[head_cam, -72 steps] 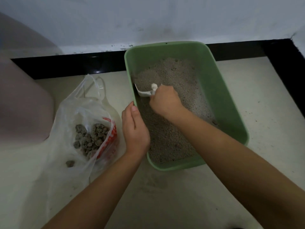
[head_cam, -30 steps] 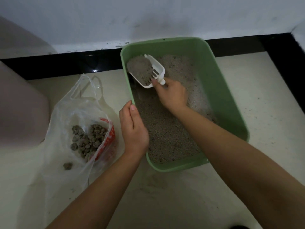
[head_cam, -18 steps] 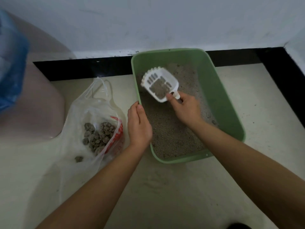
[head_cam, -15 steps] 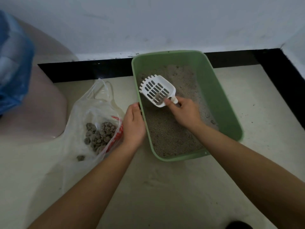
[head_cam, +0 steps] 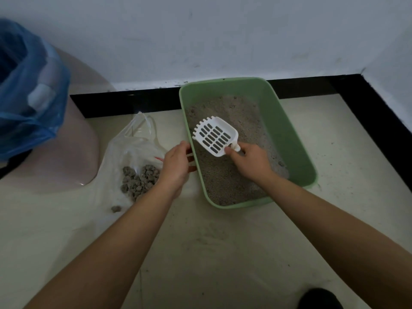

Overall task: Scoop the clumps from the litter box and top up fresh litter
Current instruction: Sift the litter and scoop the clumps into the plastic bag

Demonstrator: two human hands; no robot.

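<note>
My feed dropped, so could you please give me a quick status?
Right hand grips scoop, empty, over litter box. Left hand at its rim. Nothing blocking.

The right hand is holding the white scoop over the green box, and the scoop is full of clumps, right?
Not quite. The head view shows the white scoop is empty, with nothing lying on its slots. The rest is right: the right hand holds it by the handle over the green box.

Bare left hand [head_cam: 176, 166], right hand [head_cam: 252, 162]
</note>
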